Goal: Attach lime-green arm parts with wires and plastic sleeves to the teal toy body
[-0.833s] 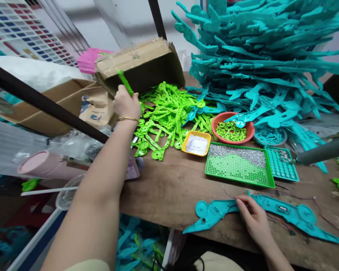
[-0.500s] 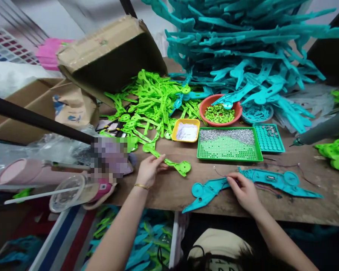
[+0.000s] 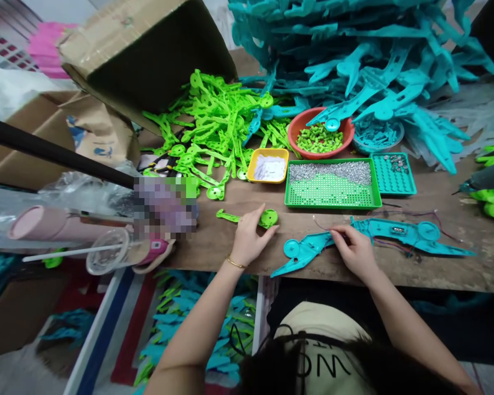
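Observation:
My left hand point(image 3: 250, 237) grips a long green plastic part point(image 3: 268, 218) with a round end, lying flat on the wooden table point(image 3: 436, 263). My right hand point(image 3: 354, 249) presses on a long teal plastic shell point(image 3: 395, 233) near the table's front edge; thin red wires point(image 3: 399, 246) run across the shell. The two parts lie side by side, a little apart.
A heap of green parts point(image 3: 222, 126) spills from a tipped cardboard box point(image 3: 148, 49). Behind stand a yellow dish point(image 3: 268, 164), a green tray of screws point(image 3: 331, 184), a small teal tray point(image 3: 393, 173), a red bowl point(image 3: 319, 134) and a big teal pile point(image 3: 354, 49).
My left hand came back from the box with one green part and drew it across the table toward the teal shell. My right hand stayed on the shell.

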### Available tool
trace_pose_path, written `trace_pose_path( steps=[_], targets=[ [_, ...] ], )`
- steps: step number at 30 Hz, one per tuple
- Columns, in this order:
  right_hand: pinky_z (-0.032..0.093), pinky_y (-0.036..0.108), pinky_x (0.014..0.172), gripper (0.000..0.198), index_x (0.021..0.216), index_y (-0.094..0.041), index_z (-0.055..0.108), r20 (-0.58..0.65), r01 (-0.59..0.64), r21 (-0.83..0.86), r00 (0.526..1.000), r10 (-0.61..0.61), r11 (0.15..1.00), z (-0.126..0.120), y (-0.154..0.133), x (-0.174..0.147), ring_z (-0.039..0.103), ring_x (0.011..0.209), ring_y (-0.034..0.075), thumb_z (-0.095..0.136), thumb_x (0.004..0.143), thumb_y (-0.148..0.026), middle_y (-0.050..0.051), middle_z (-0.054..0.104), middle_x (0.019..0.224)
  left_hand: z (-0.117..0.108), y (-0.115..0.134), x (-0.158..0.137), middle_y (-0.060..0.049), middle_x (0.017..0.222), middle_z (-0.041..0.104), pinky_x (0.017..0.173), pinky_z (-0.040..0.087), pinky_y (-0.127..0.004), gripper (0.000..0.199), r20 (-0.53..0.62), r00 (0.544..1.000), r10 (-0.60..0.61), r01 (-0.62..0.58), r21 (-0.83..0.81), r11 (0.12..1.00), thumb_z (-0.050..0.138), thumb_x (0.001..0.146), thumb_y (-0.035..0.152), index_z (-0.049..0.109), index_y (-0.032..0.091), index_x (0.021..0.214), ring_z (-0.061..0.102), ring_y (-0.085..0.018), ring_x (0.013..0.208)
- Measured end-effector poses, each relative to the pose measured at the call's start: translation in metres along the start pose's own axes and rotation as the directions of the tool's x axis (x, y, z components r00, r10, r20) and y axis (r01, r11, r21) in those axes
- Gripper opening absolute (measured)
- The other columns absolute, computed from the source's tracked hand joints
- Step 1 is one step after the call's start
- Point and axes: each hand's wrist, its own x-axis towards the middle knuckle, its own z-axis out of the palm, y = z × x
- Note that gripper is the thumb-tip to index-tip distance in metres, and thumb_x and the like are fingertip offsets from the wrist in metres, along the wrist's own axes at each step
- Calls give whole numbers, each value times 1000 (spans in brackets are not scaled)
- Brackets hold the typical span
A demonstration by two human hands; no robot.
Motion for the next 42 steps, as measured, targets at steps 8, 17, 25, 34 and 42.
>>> trace_pose_path(
  steps=[8,17,25,34,42],
  targets=[
    [52,27,71,17,87,-21,69,-21,-47,36,999,48,998,-8,3,5,68,76,16,57,90,-33,3,74,84,-6,49,-8,-12,115,64,95,46,-42,50,171,970,170,-157,-89,984,66,83,47,59,16,122,59,-26,108],
    [52,28,67,17,86,-21,69,-33,-62,20,997,63,998,-8,3,4,66,72,15,57,89,-33,2,73,81,-4,57,-29,-12,120,61,100,42,-44,50,376,920,109,-49,-166,985,65,84,46,57,17,125,55,-26,113],
    [52,27,66,19,87,-20,70,-66,-74,-58,995,70,996,-6,5,4,67,70,16,57,89,-35,3,74,80,13,53,-38,-11,118,61,101,41,-43,43,316,946,75,-18,-180,983,55,91,36,55,18,131,53,-24,113],
    [54,29,71,18,94,-24,72,48,-3,-83,999,7,997,-10,-45,9,70,76,18,57,90,-33,4,76,88,12,57,-25,-11,121,65,104,43,-44,43,248,968,-44,162,-480,862,66,84,37,61,20,123,58,-25,116],
    [50,27,73,17,93,-22,72,411,69,-80,911,-30,994,23,-76,22,70,83,18,56,92,-27,3,76,90,-7,34,-30,-6,84,75,78,56,-31,27,301,849,-435,463,-820,336,73,78,38,72,17,95,70,-17,76]
  ],
)
